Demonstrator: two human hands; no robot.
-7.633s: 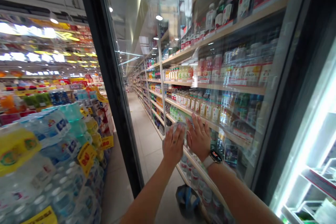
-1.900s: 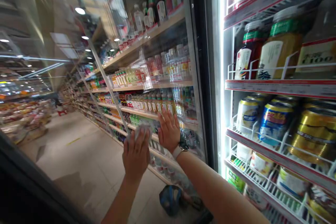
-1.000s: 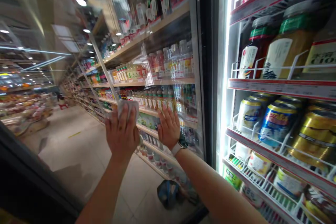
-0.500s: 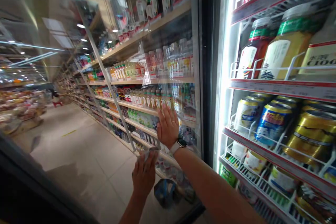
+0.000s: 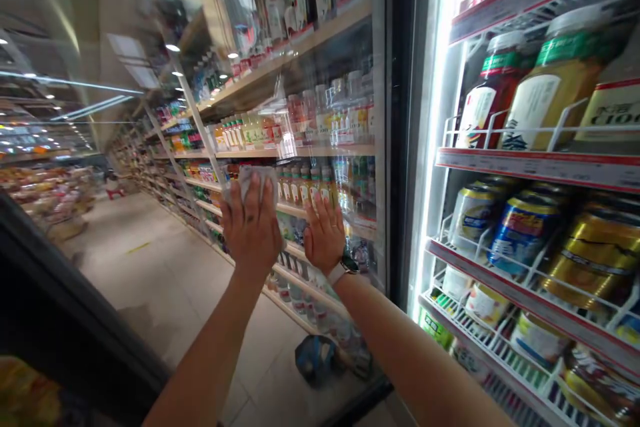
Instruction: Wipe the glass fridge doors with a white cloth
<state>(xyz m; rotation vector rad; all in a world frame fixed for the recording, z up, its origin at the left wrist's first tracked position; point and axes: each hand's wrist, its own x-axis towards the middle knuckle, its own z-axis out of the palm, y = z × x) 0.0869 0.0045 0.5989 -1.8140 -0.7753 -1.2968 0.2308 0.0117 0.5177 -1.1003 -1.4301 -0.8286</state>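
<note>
My left hand lies with fingers spread over a pale grey cloth, pressing it against the glass door. The cloth shows around the fingertips; its part under the palm is hidden. To the right and slightly lower, my right hand rests flat on the same glass with nothing in it. Its fingers are stretched upward, and a watch with a light band sits on that wrist. Bottles on shelves show through or in the glass behind both hands.
Right of the door stands a lit cooler with bottles and cans on wire-fronted shelves. A dark door frame edge crosses the lower left. Beyond the glass are an aisle floor and a dark blue object.
My left hand has moved up and to the left across the glass with the cloth. My right hand stays in nearly the same place. The view has shifted slightly.
</note>
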